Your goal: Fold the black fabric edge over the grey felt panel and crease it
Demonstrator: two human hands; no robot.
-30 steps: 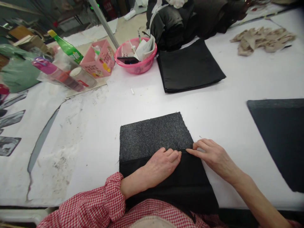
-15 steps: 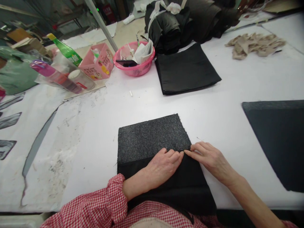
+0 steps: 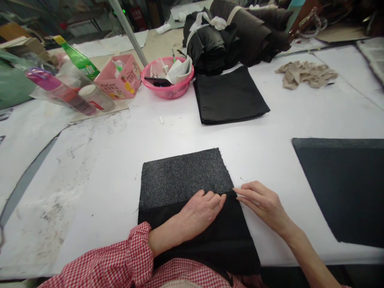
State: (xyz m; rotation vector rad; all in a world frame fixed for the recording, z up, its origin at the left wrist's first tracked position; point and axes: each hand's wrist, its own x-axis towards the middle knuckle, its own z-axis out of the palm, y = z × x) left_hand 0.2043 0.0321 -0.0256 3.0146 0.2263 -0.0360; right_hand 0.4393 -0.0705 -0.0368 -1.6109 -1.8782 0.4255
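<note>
So we've got the black cloth [image 3: 210, 245] on the white surface [image 3: 102, 172] under our left hand [image 3: 199, 212], with the speckled grey panel [image 3: 184, 176] just beyond the fingers. The left hand lies over the join [image 3: 174, 205], fingertips curled down onto it; can't tell if they're pinching anything. The right hand [image 3: 261, 202] looks to be pinching the black cloth by its edge, where the join ends.

Biggest worry imo: the join looks like a narrow fold, so uneven pull between our 2 hands could skew it or leave a pucker. Our left forearm [image 3: 165, 236] is across the black cloth too, so leaning or sliding it might drag everything crooked. The right pinch only has a sliver, so it could slip. Also, frayed threads [image 3: 137, 209] left of the left hand might snag in the fold.
</note>
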